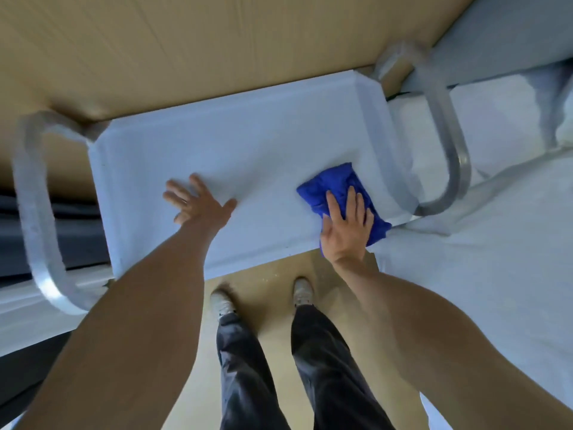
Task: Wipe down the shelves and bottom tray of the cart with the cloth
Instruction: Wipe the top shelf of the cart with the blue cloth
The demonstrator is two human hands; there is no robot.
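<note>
Nearest the camera stand two dark trouser legs [279, 367] and pale shoes [302, 291] on the tan floor [273, 274], just short of the cart's white top shelf [248, 144]. On that shelf the left hand [198, 201] lies flat with fingers spread and straight, holding nothing, while the right hand [347, 228] presses with straight fingers on a crumpled blue cloth [335, 184] at the shelf's near right corner. Beyond and to either side, curved metal handles [446, 144] rise at the shelf's two ends, blurred.
</note>
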